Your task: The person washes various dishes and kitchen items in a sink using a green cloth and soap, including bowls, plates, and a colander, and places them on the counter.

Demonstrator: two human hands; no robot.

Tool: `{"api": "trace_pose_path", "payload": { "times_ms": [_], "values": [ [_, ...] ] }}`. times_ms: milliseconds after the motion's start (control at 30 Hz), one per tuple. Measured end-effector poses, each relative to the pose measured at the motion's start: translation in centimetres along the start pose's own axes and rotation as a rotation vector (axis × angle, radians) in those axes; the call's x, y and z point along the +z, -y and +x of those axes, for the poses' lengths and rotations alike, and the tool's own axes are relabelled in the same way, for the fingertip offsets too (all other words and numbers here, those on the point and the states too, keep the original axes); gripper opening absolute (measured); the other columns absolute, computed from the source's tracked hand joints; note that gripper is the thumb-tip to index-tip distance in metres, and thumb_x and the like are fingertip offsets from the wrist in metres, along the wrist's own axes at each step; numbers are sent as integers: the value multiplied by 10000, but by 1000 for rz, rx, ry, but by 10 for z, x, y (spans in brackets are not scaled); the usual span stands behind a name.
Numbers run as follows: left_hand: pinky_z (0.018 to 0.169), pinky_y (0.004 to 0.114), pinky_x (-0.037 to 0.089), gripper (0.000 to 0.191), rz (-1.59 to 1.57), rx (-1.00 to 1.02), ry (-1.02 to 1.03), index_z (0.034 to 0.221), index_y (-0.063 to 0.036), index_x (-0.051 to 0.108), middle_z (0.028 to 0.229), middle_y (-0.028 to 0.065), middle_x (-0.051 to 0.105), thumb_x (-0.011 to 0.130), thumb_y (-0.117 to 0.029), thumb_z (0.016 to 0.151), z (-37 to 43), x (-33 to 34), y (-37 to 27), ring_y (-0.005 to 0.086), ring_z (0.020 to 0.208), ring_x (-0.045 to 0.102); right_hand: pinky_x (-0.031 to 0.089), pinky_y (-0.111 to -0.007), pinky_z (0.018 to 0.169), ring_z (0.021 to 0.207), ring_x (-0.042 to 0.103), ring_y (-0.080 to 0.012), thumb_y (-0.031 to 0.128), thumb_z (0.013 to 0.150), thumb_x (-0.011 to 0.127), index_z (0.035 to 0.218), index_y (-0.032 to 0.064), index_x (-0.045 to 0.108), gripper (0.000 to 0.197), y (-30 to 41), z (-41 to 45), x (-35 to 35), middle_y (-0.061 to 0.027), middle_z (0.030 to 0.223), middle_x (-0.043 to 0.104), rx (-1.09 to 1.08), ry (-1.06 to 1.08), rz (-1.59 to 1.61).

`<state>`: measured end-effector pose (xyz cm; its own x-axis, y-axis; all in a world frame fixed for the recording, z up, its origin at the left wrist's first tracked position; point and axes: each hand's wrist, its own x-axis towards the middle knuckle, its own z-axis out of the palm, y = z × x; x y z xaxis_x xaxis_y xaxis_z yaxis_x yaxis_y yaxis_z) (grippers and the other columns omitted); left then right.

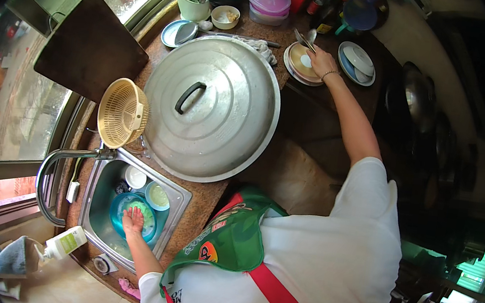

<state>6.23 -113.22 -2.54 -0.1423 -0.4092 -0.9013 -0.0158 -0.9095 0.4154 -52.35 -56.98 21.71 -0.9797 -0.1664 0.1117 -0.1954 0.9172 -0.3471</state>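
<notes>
My left hand [133, 221] is palm up over a teal bowl [116, 212] in the steel sink [98, 236], with nothing in it. Pale green suds lie in that bowl. Beside it stand a smaller light-blue bowl [158, 196] with cloudy liquid and a white bowl [135, 177]. At the far counter, my right hand [322, 63] grips metal cutlery [304, 39], with at least one spoon among it. Under this hand is a stack of plates [298, 61], a yellowish one on top. Another stack of dishes [359, 62] sits just right of it.
A large aluminium lid [221, 140] covers much of the counter between my hands. A beige plastic colander [121, 114] leans by its left edge, near the curved faucet [47, 173]. Behind stand a utensil holder [194, 9], a purple-lidded container [268, 5] and bottles [329, 1].
</notes>
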Motion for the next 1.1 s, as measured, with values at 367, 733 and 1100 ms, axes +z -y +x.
{"api": "trace_pose_path", "payload": {
  "times_ms": [367, 733, 1100],
  "values": [
    [809, 357, 496, 448, -3, 11, -80, 1192, -87, 518, 1262, 106, 508, 423, -455, 954, -24, 27, 14, 252, 1049, 548, 450, -470, 876, 1044, 581, -397, 386, 937, 440, 1166, 38, 495, 420, -57, 58, 79, -236, 1096, 609, 370, 209, -94],
    [798, 347, 494, 418, -77, -19, -101, 1205, -94, 515, 1269, 89, 521, 429, -422, 961, -28, 27, 24, 233, 1059, 557, 462, -457, 861, 1007, 594, -389, 403, 833, 601, 1120, 15, 514, 490, -79, 66, 88, -241, 1060, 618, 283, 165, -108],
    [898, 397, 467, 280, -246, 49, -40, 1120, -49, 497, 1129, 144, 525, 526, -247, 924, -8, -4, 36, 319, 1049, 541, 493, -403, 810, 915, 634, -336, 416, 730, 677, 1028, 9, 655, 504, -110, 73, 108, -215, 991, 651, -138, 33, -211]
  ]
}}
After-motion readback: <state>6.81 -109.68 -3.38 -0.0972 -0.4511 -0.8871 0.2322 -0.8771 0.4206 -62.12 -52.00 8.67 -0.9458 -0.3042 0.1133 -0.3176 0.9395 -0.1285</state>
